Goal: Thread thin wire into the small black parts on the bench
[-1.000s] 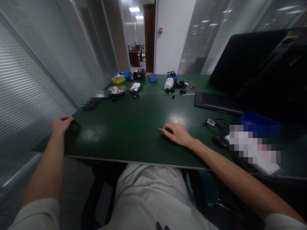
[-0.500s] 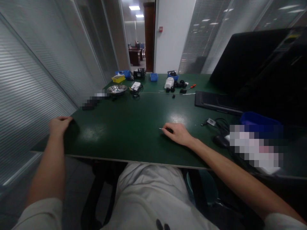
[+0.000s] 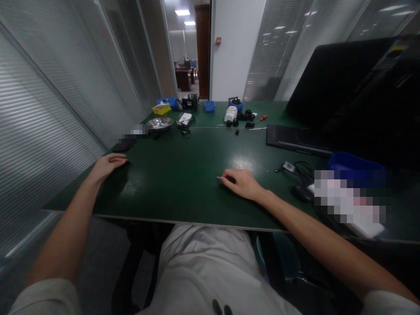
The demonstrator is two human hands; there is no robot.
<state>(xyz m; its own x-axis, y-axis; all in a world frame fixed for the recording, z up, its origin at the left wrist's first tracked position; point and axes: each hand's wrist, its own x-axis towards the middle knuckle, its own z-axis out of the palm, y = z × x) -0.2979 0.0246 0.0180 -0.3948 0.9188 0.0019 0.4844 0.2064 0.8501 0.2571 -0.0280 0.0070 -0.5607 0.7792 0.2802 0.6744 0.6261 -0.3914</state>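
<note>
In the head view, the right hand [image 3: 242, 183] rests low over the green tabletop [image 3: 177, 179], right of centre, with thumb and index finger closed in a pinch on a thin pale piece [image 3: 218, 177]. The tip of this piece projects to the left of the fingertips; the rest is hidden by the grip. The left hand [image 3: 106, 167] is positioned above the left part of the tabletop, fingers extended together and slightly bent. A small dark patch shows at its fingertips; whether this is a held object or shadow cannot be determined. The two hands are well apart. Toward the far left edge stands a metal bowl [image 3: 151, 124], with a white box [image 3: 185, 118] and its black cable to the right of it. Behind the bowl is a yellow bin [image 3: 161, 111]. Along the far edge, a black power unit [image 3: 189, 102] stands left of a small blue basket [image 3: 210, 108]; a second basket, also blue [image 3: 236, 107], contains black items. In front of the latter, a white device [image 3: 231, 113] lies beside black rounded parts [image 3: 246, 116], and an orange-handled screwdriver [image 3: 263, 118] lies to their right. Nearer the right forearm are a tagged cable [image 3: 288, 166], a black computer mouse [image 3: 302, 194] and a dark blue tray [image 3: 339, 162].
</note>
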